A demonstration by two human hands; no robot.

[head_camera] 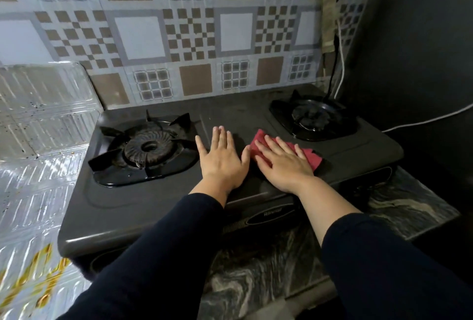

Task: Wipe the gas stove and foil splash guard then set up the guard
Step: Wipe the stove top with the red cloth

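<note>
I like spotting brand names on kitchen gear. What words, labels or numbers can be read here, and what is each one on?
Oval badge on the front panel of the gas stove: a short brand word in pale letters, too blurred to read for sure.
Gold lettering on the foil splash guard: cut off at the picture's edge and blurred, not readable.
Nothing else bears text: none on the red cloth or the wall tiles.

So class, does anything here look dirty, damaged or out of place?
Yes: the silver foil splash guard left of the black gas stove is speckled with dark spatter, and its lower part carries yellowish smears. Nothing looks spilled or broken.
</note>
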